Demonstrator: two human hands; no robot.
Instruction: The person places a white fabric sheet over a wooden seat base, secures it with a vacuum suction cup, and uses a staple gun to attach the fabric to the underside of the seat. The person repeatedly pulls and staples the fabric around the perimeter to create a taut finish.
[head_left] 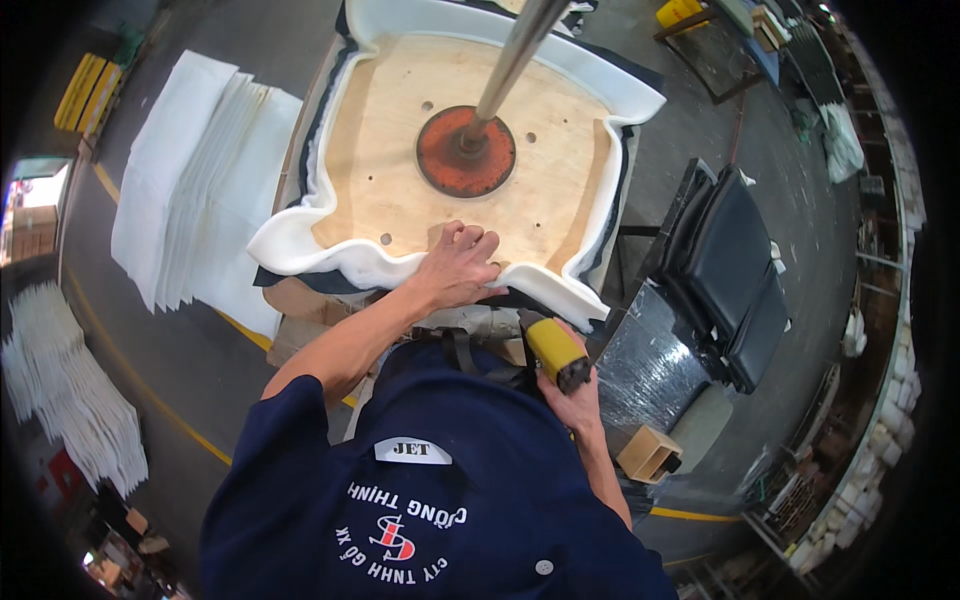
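Note:
A pale plywood seat panel (385, 110) lies in front of me, with thick white padding (370, 268) curling up around its edges. Dark cover fabric (315, 282) shows beneath the padding. A round red press plate (440, 150) on a metal rod rests on the middle of the wood. My left hand (460, 265) is closed over the near edge, fingers bent onto the wood and pinching the padding and cover there. Just right of it, close to my body, my right hand (575, 400) grips a yellow staple gun (556, 350), its nose near the panel's near edge.
White padding sheets (190, 180) are stacked on the left, with another white stack (75, 390) lower down. Black upholstered pads (725, 260) lie on a plastic-wrapped surface (650, 345) to the right. A small wooden box (648, 455) sits near my right elbow.

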